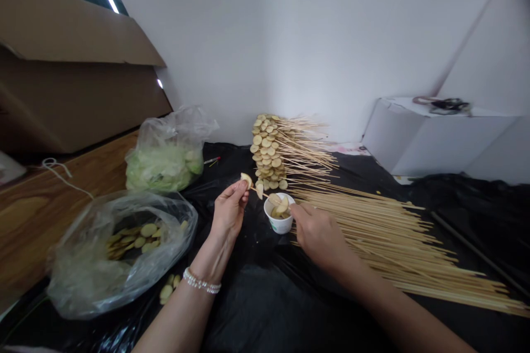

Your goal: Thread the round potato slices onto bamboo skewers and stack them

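Presumably, the bare sticks (pixel 397 242) could roll if the right hand (pixel 318 231) brushes them; it curls at the cup's rim, its exact hold hidden. The white cup (pixel 280 225), between the hands, might tip if knocked. The skewer (pixel 265 195) crosses above it; careless pushing could split the slice (pixel 246 178) the left hand (pixel 232 204) pinches.

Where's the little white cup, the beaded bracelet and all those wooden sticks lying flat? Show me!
White cup (pixel 282 225): head view, on its outer front wall.
Beaded bracelet (pixel 201 283): head view, on the pale beads.
Wooden sticks (pixel 397 240): head view, around the middle of the bundle.
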`<state>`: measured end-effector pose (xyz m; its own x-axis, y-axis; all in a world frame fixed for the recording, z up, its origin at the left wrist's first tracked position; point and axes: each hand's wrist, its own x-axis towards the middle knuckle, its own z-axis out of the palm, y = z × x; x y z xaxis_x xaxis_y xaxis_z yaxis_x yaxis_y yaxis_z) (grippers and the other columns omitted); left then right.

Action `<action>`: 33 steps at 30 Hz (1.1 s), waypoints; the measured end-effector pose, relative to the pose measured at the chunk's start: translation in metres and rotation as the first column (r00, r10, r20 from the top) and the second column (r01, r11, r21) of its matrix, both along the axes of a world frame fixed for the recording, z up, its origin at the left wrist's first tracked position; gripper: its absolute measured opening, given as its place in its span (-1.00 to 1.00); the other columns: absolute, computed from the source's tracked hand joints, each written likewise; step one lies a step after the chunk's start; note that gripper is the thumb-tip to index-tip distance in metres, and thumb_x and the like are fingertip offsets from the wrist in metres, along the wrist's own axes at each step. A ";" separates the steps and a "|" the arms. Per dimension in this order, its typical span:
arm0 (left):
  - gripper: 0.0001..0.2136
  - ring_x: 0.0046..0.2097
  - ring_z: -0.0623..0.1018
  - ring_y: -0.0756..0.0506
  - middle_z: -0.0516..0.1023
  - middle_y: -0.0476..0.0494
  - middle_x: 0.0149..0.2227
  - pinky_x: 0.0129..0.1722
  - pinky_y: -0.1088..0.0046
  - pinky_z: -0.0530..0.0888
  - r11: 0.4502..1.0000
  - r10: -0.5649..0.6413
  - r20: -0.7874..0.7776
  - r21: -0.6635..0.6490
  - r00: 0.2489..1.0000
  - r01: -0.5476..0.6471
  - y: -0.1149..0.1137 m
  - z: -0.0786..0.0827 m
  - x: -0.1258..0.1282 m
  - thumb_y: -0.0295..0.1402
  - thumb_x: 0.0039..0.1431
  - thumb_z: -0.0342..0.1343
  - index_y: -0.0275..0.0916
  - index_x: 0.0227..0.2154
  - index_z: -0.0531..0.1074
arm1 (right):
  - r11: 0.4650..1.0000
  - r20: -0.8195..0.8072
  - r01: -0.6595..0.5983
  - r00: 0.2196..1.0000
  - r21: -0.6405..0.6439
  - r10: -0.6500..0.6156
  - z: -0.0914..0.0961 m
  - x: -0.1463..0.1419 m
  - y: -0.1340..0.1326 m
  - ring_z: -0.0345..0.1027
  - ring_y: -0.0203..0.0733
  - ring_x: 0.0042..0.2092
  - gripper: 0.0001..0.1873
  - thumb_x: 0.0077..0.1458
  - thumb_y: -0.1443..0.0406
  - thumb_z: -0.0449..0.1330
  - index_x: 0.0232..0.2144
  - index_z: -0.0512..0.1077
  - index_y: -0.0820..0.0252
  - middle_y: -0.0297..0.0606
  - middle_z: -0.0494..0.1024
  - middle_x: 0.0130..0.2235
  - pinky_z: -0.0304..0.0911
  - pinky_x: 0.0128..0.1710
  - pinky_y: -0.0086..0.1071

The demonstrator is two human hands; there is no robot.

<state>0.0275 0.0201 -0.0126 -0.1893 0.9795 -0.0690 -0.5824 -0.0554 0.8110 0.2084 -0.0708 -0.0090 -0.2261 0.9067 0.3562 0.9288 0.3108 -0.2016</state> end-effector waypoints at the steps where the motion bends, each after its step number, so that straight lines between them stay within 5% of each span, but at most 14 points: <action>1: -0.69 -0.54 0.39 0.16 0.52 -0.05 -0.53 -0.59 0.73 0.28 1.000 -0.001 -0.001 -0.003 1.000 0.001 0.000 0.000 0.000 -0.43 -0.44 0.46 -0.39 -0.50 0.56 | 1.000 0.002 -0.009 1.000 0.007 0.009 -0.001 0.000 0.000 0.30 -0.22 -0.34 -0.72 0.14 0.50 -0.06 -0.25 0.42 0.25 -0.21 0.49 -0.31 0.00 -0.37 -0.36; 23: -0.69 -0.54 0.39 0.16 0.53 -0.07 -0.50 -0.60 0.72 0.29 1.000 -0.029 -0.032 0.000 0.999 0.029 -0.002 0.000 0.002 -0.41 -0.42 0.46 -0.38 -0.50 0.57 | 0.997 -0.129 -0.051 0.991 -0.053 0.043 -0.004 0.002 0.004 0.31 -0.26 -0.33 -0.76 0.20 0.45 -0.06 -0.35 0.39 0.20 -0.27 0.50 -0.36 0.02 -0.35 -0.40; 33: -0.71 -0.53 0.38 0.15 0.52 -0.08 -0.52 -0.59 0.71 0.27 0.999 -0.034 -0.036 -0.006 0.999 0.034 -0.003 0.001 0.004 -0.43 -0.41 0.45 -0.39 -0.51 0.56 | 0.998 -0.051 -0.034 0.998 -0.046 0.032 -0.005 0.000 0.004 0.31 -0.24 -0.31 -0.74 0.18 0.49 -0.07 -0.28 0.40 0.22 -0.24 0.50 -0.33 0.04 -0.34 -0.40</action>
<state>0.0314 0.0172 -0.0120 -0.1580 0.9851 -0.0680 -0.5546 -0.0315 0.8315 0.2087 -0.0664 -0.0144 -0.2390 0.9150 0.3250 0.9066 0.3302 -0.2629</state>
